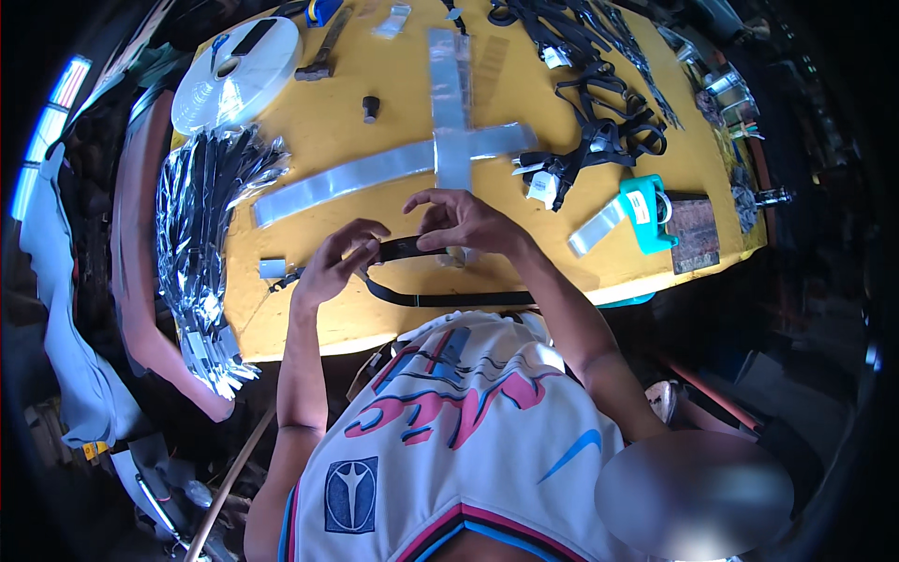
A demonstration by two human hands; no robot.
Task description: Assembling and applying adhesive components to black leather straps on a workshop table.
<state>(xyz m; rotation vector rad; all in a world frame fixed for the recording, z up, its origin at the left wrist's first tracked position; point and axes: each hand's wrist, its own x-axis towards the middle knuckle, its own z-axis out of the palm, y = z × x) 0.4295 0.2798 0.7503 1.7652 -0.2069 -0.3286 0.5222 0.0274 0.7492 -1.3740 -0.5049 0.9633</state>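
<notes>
Between my two hands a black strap (401, 249) is stretched near the front edge of the yellow table (346, 197). My left hand (333, 264) pinches its left end between thumb and fingers. My right hand (464, 225) grips the other end with thumb and forefinger, its remaining fingers curled above. The rest of the strap loops down and runs right along the table edge, passing under my right forearm. Beside my left hand lies a small pale tag (272, 269) near a dark strap end. Beyond my hands, clear plastic sleeves (351, 178) lie crossed on the tabletop.
A pile of plastic-wrapped black straps (206, 215) covers the left side. Behind it are a large white reel (234, 80) and a hammer (324, 47). A small dark cylinder (371, 109) stands mid-table. Tangled black harnesses (609, 131) and a teal tape dispenser (646, 215) lie right.
</notes>
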